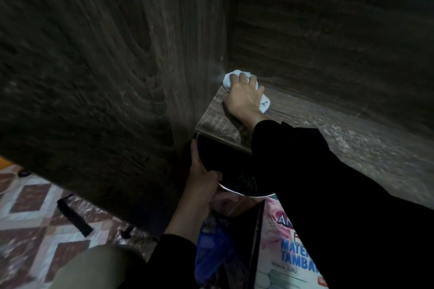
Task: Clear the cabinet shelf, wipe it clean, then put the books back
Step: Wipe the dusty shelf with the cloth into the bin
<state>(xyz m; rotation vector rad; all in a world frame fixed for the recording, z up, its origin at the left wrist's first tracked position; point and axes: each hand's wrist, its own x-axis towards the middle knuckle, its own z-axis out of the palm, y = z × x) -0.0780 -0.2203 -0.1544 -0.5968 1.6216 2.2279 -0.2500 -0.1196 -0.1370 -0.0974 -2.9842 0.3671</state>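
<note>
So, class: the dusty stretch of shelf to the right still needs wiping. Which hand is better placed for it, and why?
The right hand: it already presses the white cloth on the shelf. The left hand grips the bowl below the shelf edge.

The shelf (328, 129) is dark wood grain, dusty and streaked with pale scratches toward its front edge. A white cloth (237, 82) lies crumpled on it in the back left corner, against the cabinet's side wall. Below, the floor (35, 218) has a brown and white diamond pattern, and a black strip (74, 216) lies flat on it.
</note>
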